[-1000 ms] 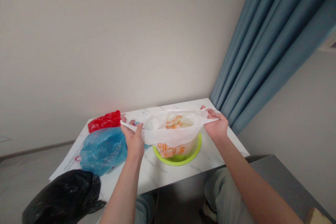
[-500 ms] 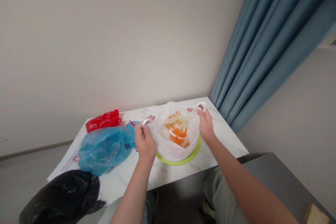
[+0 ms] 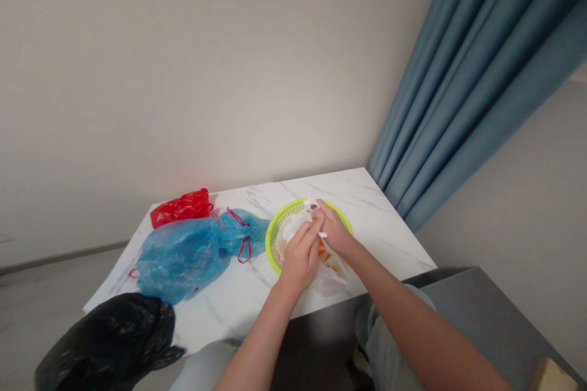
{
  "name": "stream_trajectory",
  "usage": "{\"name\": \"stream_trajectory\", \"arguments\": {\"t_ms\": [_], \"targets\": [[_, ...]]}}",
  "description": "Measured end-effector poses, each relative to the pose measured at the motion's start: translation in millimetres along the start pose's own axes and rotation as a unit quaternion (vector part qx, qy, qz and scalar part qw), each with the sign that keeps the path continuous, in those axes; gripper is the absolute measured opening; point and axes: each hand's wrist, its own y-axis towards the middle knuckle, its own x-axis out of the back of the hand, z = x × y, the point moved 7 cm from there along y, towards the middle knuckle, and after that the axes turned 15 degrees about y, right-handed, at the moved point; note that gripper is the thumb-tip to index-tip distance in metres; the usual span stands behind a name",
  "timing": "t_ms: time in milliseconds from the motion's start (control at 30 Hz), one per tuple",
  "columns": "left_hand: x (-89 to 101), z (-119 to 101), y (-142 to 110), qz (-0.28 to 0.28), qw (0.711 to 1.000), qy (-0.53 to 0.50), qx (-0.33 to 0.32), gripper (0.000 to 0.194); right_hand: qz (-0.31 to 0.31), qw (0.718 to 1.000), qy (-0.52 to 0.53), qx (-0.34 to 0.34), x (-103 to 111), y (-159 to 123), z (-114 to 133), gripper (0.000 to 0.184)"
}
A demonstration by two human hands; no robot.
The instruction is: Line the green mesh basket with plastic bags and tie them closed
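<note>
A white plastic bag (image 3: pixel 331 274) with orange items inside lies in a lime-green basket (image 3: pixel 280 225) on the white marble table (image 3: pixel 358 195). My left hand (image 3: pixel 299 256) and my right hand (image 3: pixel 334 231) meet above the basket. Both are closed, pinching the bag's white handles together at its top. The bag's body sags toward the table's near edge under my wrists.
A blue plastic bag (image 3: pixel 183 253) with red drawstrings lies left of the basket. A red bag (image 3: pixel 182 208) sits behind it by the wall. A black bag (image 3: pixel 105 342) hangs over the near left corner. Blue curtains (image 3: pixel 468 73) hang at the right.
My hands came together from holding the bag's handles wide apart. The bag's mouth has closed and the bag has collapsed into the basket.
</note>
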Motion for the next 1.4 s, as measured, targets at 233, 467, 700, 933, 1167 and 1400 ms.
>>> {"name": "stream_trajectory", "arguments": {"t_ms": [233, 467, 700, 933, 1167, 1400], "targets": [[16.0, 20, 3, -0.110, 0.989, 0.035, 0.093, 0.048, 0.171, 0.979, -0.103, 0.037, -25, -12, 5, 0.023], [19.4, 27, 3, -0.106, 0.984, 0.045, 0.138, 0.045, 0.241, 0.957, -0.158, 0.019, -37, -23, 5, 0.026], [17.7, 45, 3, -0.106, 0.972, 0.009, 0.209, 0.013, 0.154, 0.956, -0.244, 0.044, -26, -12, 1, 0.034], [12.4, 47, 3, -0.103, 0.963, -0.116, 0.221, 0.022, 0.076, 0.975, -0.203, 0.059, -18, -5, 8, 0.031], [11.3, 58, 1, -0.090, 0.943, -0.178, 0.266, 0.023, 0.072, 0.987, -0.139, 0.028, -18, -6, 5, 0.020], [14.5, 35, 6, -0.025, 0.982, -0.046, 0.180, 0.026, -0.034, 0.988, -0.152, 0.017, -1, 3, -1, 0.024]]}}
